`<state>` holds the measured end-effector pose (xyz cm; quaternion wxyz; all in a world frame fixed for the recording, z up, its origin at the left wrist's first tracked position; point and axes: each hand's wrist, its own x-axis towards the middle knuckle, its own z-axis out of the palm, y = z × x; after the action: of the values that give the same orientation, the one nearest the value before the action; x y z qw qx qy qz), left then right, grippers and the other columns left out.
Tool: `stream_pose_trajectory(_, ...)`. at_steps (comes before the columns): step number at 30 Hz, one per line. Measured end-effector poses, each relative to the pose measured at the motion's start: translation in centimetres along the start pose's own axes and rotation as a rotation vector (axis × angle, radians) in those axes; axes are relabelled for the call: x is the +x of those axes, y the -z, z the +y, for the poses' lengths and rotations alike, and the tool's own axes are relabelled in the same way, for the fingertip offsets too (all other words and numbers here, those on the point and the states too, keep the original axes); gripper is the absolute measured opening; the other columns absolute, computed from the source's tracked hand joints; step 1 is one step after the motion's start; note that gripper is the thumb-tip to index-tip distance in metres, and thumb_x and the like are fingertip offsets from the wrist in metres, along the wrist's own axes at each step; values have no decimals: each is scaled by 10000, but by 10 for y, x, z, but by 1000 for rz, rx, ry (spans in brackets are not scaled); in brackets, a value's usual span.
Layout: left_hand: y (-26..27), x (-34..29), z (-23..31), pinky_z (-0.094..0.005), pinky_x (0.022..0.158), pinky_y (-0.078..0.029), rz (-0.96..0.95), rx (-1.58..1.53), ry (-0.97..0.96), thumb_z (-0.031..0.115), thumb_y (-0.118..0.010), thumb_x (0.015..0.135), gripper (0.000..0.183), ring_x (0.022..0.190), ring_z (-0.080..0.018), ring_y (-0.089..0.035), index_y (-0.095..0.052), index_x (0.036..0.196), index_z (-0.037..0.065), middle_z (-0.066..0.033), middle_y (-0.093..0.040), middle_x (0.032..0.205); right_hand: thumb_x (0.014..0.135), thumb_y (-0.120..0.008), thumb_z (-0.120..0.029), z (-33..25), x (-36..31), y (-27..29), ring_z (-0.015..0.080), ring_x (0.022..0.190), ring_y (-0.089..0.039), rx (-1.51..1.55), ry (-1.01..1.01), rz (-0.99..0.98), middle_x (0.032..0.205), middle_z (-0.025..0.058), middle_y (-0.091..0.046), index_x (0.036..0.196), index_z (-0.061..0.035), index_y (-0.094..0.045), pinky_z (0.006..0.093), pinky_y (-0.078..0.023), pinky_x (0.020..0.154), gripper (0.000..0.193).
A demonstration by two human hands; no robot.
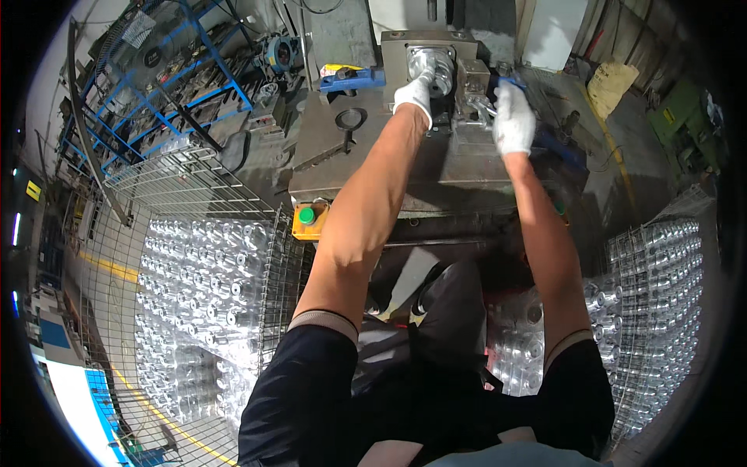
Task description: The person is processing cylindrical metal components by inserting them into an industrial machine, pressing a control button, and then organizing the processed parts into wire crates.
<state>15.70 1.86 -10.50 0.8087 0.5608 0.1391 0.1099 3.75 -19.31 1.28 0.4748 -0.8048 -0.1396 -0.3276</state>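
Gripping a shiny metal part (433, 68) at upper centre, left hand (413, 95) is closed; right hand (513, 118) curls around a blue-handled lever (510, 81)

- Seen from above, a person in white gloves reaches both arms out to a grey steel machine table (405, 167).
- The left hand (414, 95) rests on a shiny round metal part (433, 66) seated in the machine's fixture.
- The right hand (513, 118) closes around a blue-handled lever (515, 82) just beside that fixture.
- A yellow control box with a green button (309, 219) hangs at the table's near left edge.
- Wire-mesh bins (194, 311) packed with bright metal parts flank the person on both sides.
- A blue tool (352, 78) lies on the table to the left, with a blue steel rack (167, 82) beyond it.
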Motion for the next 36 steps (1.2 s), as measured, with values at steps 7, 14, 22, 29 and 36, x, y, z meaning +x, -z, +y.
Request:
stream_pose_trajectory(7,-5,-164,144,-333,922,-398,58,171,80,518,-652,783,756,1109,-247,-532,-500,1236,-68,-189,-550,1236,953,-278,-345,29,62,-27,401,914,-565,-206,130,-115,1028,192,-599,1085,-92,-572,475,-442,805,410)
stream_pose_trajectory(14,140,-335,134,-409,971,-397,218,1135,-578,328,-643,823,578,1168,-397,-472,-474,1237,-37,-258,-514,1207,883,-487,-166,6,-52,65,343,1061,-508,-572,503,-147,1137,150,-554,1137,-32,-538,429,-405,915,291)
stream_pose_trajectory(22,199,-392,92,-452,1043,-319,171,1447,-567,296,-674,758,743,1257,-435,-353,-337,1329,-40,-282,-372,1337,962,-384,-314,100,-143,164,316,1305,-338,-628,43,-337,1388,218,-368,1331,29,-376,394,-249,1093,504)
stream_pose_trajectory(29,210,-397,79,-606,1051,-188,351,1592,-387,392,-604,788,732,1312,-421,-277,-355,1333,-29,-215,-345,1391,955,-313,-427,137,-140,145,326,1303,-333,-989,234,-420,1401,183,-365,1377,-16,-334,412,-296,1067,589)
stream_pose_trajectory(36,188,-417,56,-608,1046,-190,468,1300,-499,349,-625,786,706,1316,-455,-241,-349,1346,20,-230,-312,1405,931,-366,-461,141,-131,140,360,1252,-396,-1115,175,-477,1395,214,-358,1395,-13,-285,421,-359,1020,650)
